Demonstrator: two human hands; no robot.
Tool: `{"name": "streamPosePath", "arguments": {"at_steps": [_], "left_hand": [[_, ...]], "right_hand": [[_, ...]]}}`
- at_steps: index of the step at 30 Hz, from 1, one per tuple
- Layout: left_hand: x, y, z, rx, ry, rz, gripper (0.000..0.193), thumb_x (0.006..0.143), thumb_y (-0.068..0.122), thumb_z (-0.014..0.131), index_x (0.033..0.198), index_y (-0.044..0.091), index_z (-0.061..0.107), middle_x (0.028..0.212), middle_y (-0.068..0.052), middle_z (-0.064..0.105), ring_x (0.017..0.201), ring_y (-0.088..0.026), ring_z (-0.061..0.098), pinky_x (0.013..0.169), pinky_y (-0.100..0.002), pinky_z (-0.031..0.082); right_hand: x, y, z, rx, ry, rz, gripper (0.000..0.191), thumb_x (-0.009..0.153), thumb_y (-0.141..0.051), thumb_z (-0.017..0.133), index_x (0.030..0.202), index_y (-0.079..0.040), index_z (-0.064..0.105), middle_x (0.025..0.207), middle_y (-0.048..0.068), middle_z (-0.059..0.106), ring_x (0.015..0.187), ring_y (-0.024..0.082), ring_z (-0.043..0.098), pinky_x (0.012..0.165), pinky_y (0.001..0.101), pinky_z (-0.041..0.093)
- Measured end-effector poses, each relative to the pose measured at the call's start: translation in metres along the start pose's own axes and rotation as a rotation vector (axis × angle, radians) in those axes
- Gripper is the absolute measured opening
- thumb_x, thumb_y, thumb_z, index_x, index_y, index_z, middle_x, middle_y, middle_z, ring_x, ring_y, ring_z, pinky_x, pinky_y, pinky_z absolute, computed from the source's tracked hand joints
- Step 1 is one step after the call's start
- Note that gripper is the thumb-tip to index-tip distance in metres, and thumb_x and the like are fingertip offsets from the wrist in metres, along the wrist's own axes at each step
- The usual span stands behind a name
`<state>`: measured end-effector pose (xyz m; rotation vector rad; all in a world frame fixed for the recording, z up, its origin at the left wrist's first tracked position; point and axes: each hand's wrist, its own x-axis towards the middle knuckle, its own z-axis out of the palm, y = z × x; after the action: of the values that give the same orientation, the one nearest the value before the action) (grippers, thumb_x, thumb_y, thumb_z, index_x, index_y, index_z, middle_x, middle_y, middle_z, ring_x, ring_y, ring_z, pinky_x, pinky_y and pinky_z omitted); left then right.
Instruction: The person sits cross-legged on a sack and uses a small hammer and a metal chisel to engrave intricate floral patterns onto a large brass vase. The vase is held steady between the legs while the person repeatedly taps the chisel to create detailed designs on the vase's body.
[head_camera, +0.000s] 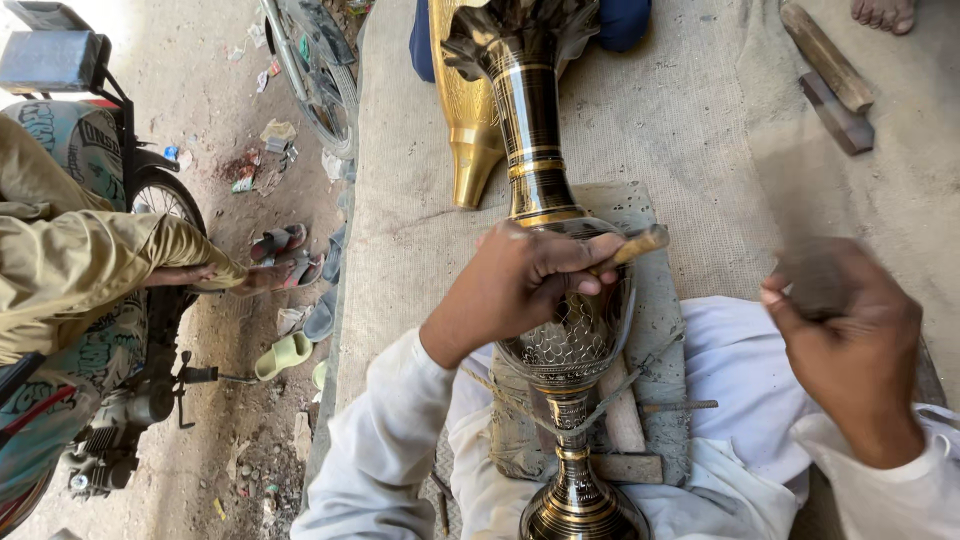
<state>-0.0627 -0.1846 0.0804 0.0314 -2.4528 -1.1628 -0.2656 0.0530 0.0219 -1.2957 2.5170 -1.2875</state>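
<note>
While my left hand (530, 275) is gripping a small stick-like tool (632, 246), I am pressing its tip against the round belly of a tall dark metal vase (562, 330). My fingers are curled tight around the tool, and the hand is resting on the vase. My right hand (850, 335) is raised off to the right, well apart from the vase. It is clenched around something dark, but it is blurry and I cannot tell what the thing is.

The vase is lying along the middle of a tan mat (700, 130), with its foot near my lap and its flared mouth pointing at the far edge. It is sitting on a grey pad (655, 330) and a cord is running over it. A golden vase (468, 120) is lying just beside its neck.

Two wooden blocks (835, 85) are lying near the far right corner of the mat. Past the left edge, on the dirt ground, a person in a tan sleeve (90, 260) is sitting on a motorbike (110, 440), and some sandals (285, 250) are lying near them.
</note>
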Motion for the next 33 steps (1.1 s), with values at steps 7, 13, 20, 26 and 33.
{"name": "streamPosePath", "arguments": {"at_steps": [7,13,20,26,33], "left_hand": [[-0.026,0.009,0.04,0.117,0.497,-0.128,0.038,0.092,-0.012,0.067,0.126,0.004,0.07,0.1,-0.007,0.08,0.089,-0.012,0.079,0.081,-0.024,0.063],[-0.03,0.013,0.073,0.053,0.875,-0.206,0.032,0.094,-0.016,0.067,0.123,-0.002,0.071,0.098,-0.011,0.079,0.091,-0.012,0.077,0.084,-0.025,0.063],[-0.038,0.009,0.084,0.058,0.953,-0.182,0.04,0.09,-0.012,0.075,0.128,0.0,0.069,0.094,-0.008,0.078,0.085,-0.008,0.074,0.079,-0.022,0.06],[-0.043,0.004,0.089,0.04,1.045,-0.222,0.046,0.09,-0.007,0.08,0.133,0.003,0.068,0.098,-0.008,0.079,0.088,-0.009,0.073,0.085,-0.024,0.059],[-0.041,0.003,0.093,0.07,1.073,-0.172,0.047,0.091,-0.007,0.078,0.136,0.001,0.065,0.097,-0.008,0.077,0.088,-0.01,0.072,0.098,-0.03,0.057]], "right_hand": [[0.077,-0.045,-0.043,-0.428,-0.347,-0.157,0.048,0.082,0.012,0.067,0.125,-0.007,0.073,0.088,0.013,0.077,0.061,0.018,0.071,0.059,0.0327,0.057],[0.123,-0.094,-0.059,-0.471,-0.409,-0.364,0.047,0.078,0.015,0.062,0.119,-0.005,0.072,0.082,0.014,0.072,0.064,0.018,0.072,0.06,0.0326,0.058],[0.121,-0.108,-0.066,-0.487,-0.336,-0.557,0.05,0.07,0.012,0.063,0.117,-0.004,0.072,0.083,0.014,0.072,0.072,0.021,0.072,0.066,0.0364,0.059],[0.121,-0.116,-0.057,-0.876,-0.416,-0.457,0.041,0.085,-0.001,0.067,0.121,-0.02,0.072,0.08,0.003,0.075,0.066,0.013,0.073,0.068,0.0341,0.058],[0.127,-0.15,-0.044,-0.218,-0.345,-0.408,0.038,0.087,0.002,0.069,0.125,-0.005,0.068,0.088,0.013,0.073,0.074,0.019,0.071,0.062,0.0323,0.056]]}}
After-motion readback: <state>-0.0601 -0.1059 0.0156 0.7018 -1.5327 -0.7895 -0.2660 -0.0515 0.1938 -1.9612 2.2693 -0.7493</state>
